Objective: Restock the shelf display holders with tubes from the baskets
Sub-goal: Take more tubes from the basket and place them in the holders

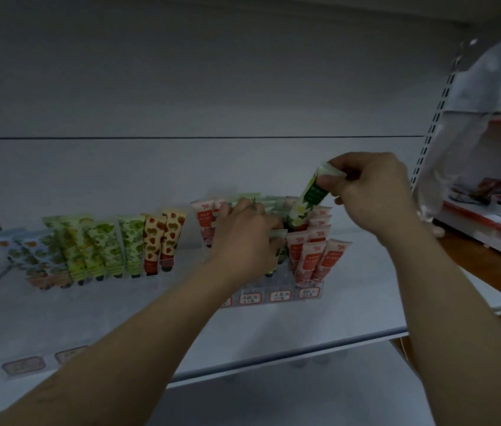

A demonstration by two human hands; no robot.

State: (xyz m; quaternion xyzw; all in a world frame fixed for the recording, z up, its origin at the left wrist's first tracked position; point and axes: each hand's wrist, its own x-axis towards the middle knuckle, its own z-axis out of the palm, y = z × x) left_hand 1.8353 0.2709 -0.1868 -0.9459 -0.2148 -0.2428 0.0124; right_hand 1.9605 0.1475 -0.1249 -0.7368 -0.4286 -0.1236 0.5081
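My right hand (372,192) pinches a green tube (307,198) by its flat end, cap down over the shelf's (120,318) clear holder (280,295), while my left hand (243,235) grips standing tubes (278,233) there; next, I judge, it needs a free slot.

green floral tube (307,202), white shelf (157,315)

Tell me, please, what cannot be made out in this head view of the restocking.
Head view only:
- Baskets: outside the frame.
- Left hand: its fingers are buried among the tubes, so any grip is hidden.
- Green tube pinched by the right hand: its lower end and slot are hidden behind the red tubes.
- Price labels on the clear holder: too blurred to read.
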